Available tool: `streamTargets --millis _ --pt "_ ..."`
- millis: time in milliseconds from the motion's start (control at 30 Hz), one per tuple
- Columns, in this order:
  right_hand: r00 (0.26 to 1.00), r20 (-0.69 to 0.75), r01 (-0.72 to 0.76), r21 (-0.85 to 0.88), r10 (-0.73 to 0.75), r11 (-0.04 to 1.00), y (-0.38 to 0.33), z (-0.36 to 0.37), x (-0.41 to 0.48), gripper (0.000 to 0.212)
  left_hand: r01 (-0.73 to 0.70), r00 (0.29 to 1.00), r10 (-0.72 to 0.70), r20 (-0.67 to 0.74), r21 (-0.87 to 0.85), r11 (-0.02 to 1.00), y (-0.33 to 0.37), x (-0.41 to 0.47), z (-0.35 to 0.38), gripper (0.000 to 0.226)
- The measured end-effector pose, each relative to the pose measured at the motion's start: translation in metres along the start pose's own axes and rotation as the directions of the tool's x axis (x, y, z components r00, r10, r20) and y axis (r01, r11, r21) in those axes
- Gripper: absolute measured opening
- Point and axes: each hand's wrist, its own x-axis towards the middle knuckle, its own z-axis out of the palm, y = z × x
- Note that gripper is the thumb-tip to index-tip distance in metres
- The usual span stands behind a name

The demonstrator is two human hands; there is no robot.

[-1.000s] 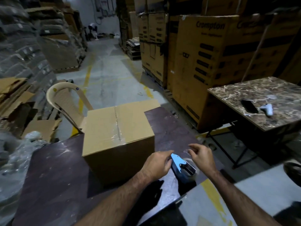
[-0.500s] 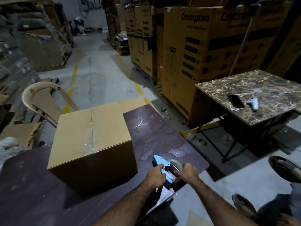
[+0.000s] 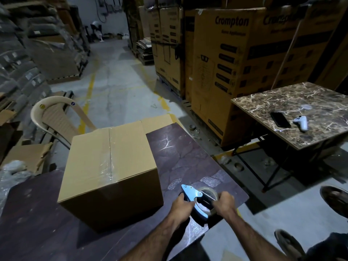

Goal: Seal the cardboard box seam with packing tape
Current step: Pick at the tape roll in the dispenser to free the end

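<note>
The fingers of the left hand were clenched round the dark handle of the tape dispenser. Those of the right hand were hooked over the near rim of its tape roll (the fingertips themselves were hidden behind the knuckles). The dispenser sat low over the near right corner of the dark table, just right of the cardboard box and apart from it. Its long axis ran from near right to far left, and the pointed tip of its pale blue metal side plate aimed away from the person, towards the box's side. The roll was a glossy, translucent ring set beside that flat plate.

The box was plain brown corrugated card, square-edged and closed, standing flat on the table's purple-brown, stone-patterned top. Its seam ran straight away from the person down the middle of the lid. Shiny clear tape lay along it, wrinkled towards the near edge.

Behind the box stood a beige plastic chair with a ribbed back. To the right stood a marble-patterned table on thin black legs, carrying a black phone and a white controller. Tall printed cartons were stacked along the grey concrete aisle.
</note>
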Motion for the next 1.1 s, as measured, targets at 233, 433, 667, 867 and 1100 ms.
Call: streamTargets --millis 233,433,667,867,1100 --pt "0.959 -0.184 0.259 0.256 -0.216 0.932 -0.028 -0.052 -0.018 0.017 -0.152 0.988 0.155 -0.014 -0.299 0.942 0.035 -0.019 -0.017 0.014" --pt "0.832 -0.385 0.535 0.369 -0.399 0.76 -0.073 -0.094 -0.04 0.031 -0.349 0.937 0.314 -0.157 -0.499 0.793 0.073 -0.056 -0.048 0.04" --pt "0.673 -0.523 0.738 0.43 -0.523 0.52 -0.139 -0.114 -0.073 0.035 -0.608 0.791 0.47 -0.392 -0.418 0.675 0.094 -0.11 -0.084 0.062" --pt "0.573 -0.576 0.819 0.38 -0.582 0.43 -0.195 -0.115 -0.103 0.032 -0.789 0.578 0.535 -0.616 -0.254 0.56 0.104 -0.149 -0.106 0.042" --pt "0.588 -0.517 0.808 0.417 -0.622 0.416 -0.234 -0.099 -0.144 0.037 -0.844 0.392 0.592 -0.704 -0.02 0.536 0.086 -0.171 -0.144 0.051"
